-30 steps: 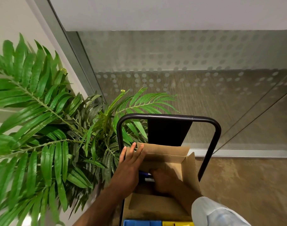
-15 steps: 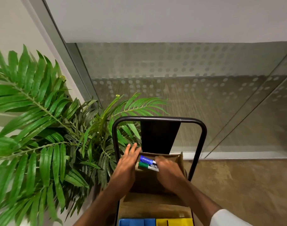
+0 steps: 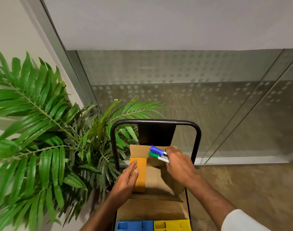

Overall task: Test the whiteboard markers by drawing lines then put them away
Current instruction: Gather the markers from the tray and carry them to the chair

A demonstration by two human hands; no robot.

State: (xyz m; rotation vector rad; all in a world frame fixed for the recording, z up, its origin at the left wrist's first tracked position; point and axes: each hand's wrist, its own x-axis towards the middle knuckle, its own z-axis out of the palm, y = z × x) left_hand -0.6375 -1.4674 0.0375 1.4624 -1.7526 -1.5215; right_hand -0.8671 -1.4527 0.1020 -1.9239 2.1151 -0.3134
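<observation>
Right hand (image 3: pixel 179 165) fisted round two whiteboard markers (image 3: pixel 163 157). Blue cap (image 3: pixel 156 150) and green cap (image 3: pixel 153 155) jut past the knuckles, barrels mostly hidden. Left hand (image 3: pixel 127 182) flat against the cardboard box (image 3: pixel 159 182) flap below. Box interior unseen.

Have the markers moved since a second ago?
Yes. The right hand lifted the markers from inside the cardboard box toward its far flap.

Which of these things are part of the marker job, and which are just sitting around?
Job: blue marker, green marker, both held in the right hand; cardboard box under the left hand.
Lying about: palm plant, cart handle, blue tray, yellow tray.
</observation>
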